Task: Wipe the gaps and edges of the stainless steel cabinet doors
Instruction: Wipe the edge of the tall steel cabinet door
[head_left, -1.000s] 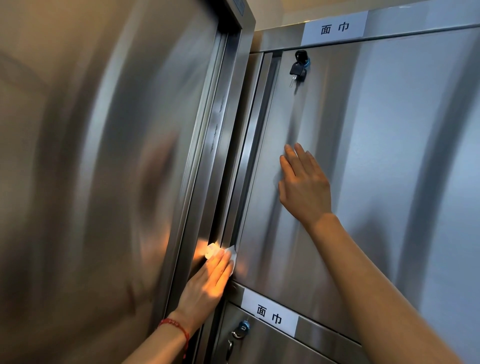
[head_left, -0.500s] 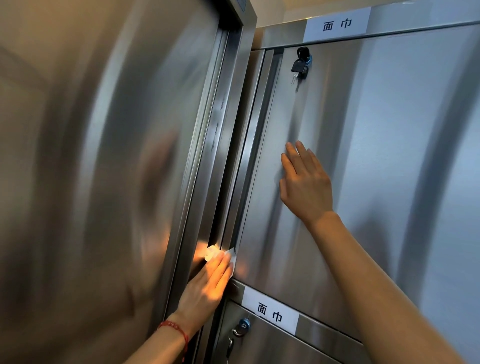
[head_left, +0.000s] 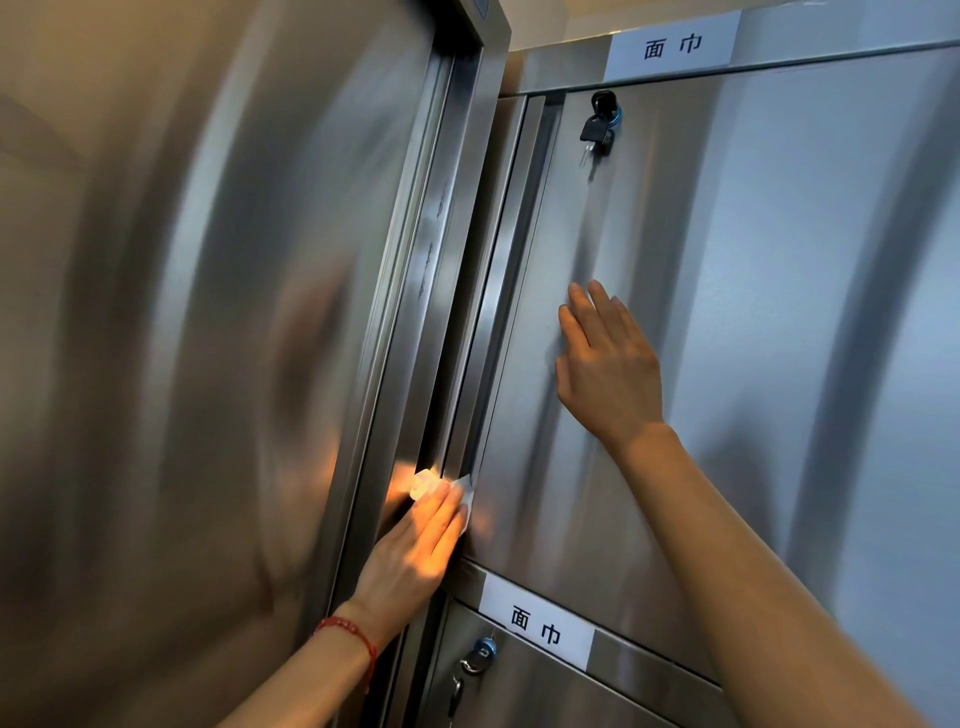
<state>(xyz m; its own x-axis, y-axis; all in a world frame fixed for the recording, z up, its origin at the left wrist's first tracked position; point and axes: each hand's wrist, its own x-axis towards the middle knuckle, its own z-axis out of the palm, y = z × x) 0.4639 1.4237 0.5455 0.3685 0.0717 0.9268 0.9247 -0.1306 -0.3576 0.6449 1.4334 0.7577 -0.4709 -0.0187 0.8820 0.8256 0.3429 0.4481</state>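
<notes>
Wipe: We see a small white wipe (head_left: 464, 492) low down in the gap (head_left: 470, 332) at the left edge of the big door (head_left: 675, 312). It looks thin, soft and light, so we think it will bend into the gap with ease.
Left hand: Our left hand (head_left: 415, 545) presses the wipe to the metal with straight fingers. The wipe peeks out past the fingertips. We cannot tell if the thumb pinches it.
Right hand: Our right hand (head_left: 605, 364) lies flat on the door, right of the gap. It holds nothing.
Door: It is hard, smooth steel, and we think it is slippery. A flat palm looks like the best way to keep it from moving.
Where to hold: We would keep the fingertips on top of the wipe, close to its edge, so it does not slide off.
Watch out: The gap is narrow and its edges could be sharp. A key (head_left: 597, 132) hangs far up by the gap, so we go slow there.
Near by: The left panel (head_left: 182, 364) is blurry. A lower door (head_left: 545, 691) sits under a label (head_left: 537, 626).
</notes>
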